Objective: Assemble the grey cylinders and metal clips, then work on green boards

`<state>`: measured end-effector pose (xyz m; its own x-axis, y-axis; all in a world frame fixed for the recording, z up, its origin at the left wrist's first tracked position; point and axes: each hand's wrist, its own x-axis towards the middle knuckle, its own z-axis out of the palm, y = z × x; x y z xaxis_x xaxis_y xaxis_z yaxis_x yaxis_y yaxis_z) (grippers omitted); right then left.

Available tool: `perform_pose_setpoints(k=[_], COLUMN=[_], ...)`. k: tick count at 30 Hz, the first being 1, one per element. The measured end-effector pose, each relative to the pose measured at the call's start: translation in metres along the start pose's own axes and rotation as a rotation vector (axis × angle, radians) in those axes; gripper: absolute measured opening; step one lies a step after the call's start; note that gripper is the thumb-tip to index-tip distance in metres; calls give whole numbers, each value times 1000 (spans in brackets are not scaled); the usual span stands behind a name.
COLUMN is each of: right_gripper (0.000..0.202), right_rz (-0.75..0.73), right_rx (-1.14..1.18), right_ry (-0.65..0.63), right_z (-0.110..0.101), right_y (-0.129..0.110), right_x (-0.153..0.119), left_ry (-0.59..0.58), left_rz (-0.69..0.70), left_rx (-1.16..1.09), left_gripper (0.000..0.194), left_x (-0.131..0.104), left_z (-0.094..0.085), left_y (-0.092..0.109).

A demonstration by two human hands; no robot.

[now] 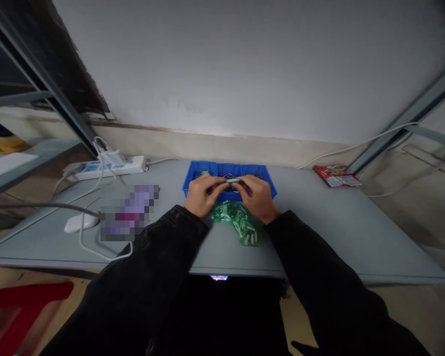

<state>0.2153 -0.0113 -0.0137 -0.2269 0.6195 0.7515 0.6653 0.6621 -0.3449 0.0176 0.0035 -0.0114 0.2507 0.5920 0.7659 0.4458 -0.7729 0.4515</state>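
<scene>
Between my two hands is a small pale-green cylinder [233, 181], lying level; its exact kind is too small to make out. My left hand [203, 194] pinches its left end between thumb and fingers. At the right end, the fingers of my right hand [258, 197] are closed on it in the same way. Just behind and below them stands a blue bin [198, 168] in three sections, with small dark metal parts in the middle one, partly hidden by my hands. A green plastic bag [232, 213] of small pale cylinders lies in front of it.
On the left of the grey table [319, 232] are a white power strip [128, 165] with cables, a blurred-out purple object [133, 212] and a white rounded device [80, 223]. A red packet [337, 176] lies at the back right. Metal frame posts rise on both sides.
</scene>
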Motion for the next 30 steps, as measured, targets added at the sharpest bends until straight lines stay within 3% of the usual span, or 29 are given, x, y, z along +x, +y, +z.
perform_pose_setpoints(k=[10,16,25,30], right_gripper=[20,19,14,11], right_rz=[7,35,-35,-61], right_rx=[23,73,61,69], right_ry=[14,11,27,-3], right_z=[1,1,-4,-4], right_y=[2,1,-4,-7], right_x=[-1,-2,2,2], left_ry=[-5,89,-45,-43], left_rz=[23,12,11,24], left_rx=[8,52,-24,-10], left_gripper=[18,18,16,13], left_x=[1,2,1,0], left_z=[0,-1,1,1], left_y=[0,1,-1,-1])
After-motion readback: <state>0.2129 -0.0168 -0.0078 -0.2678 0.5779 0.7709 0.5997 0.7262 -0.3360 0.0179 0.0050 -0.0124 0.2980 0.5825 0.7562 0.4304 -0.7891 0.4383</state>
